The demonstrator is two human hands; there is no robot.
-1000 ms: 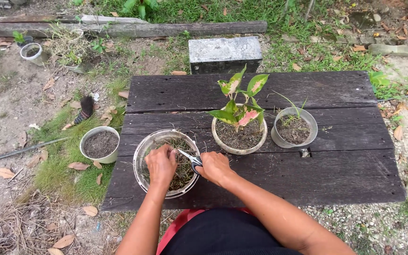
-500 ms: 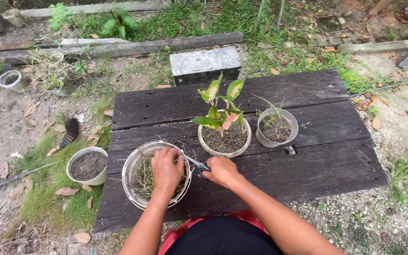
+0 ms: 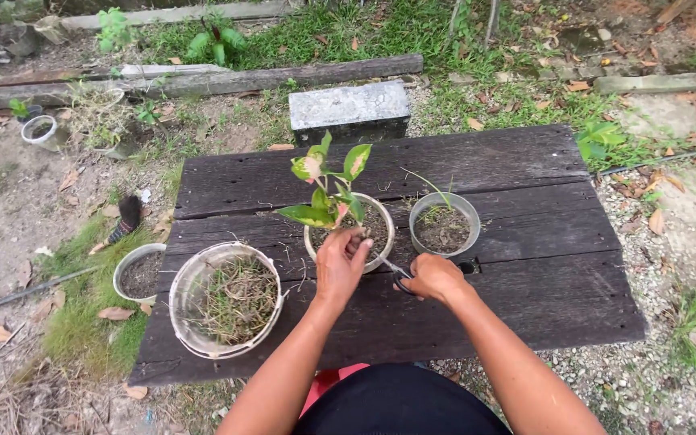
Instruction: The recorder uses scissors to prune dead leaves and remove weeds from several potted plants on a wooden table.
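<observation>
The left hand (image 3: pixel 338 262) pinches the stem base of the leafy potted plant (image 3: pixel 346 221) mid-surface (image 3: pixel 525 266). The right hand (image 3: pixel 435 278) is closed around scissors (image 3: pixel 400 275) just beside that pot, near a clear basin of roots (image 3: pixel 225 298).

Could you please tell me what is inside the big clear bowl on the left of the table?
The bowl holds dry, stringy roots over dark soil. Its bottom is covered.
</observation>
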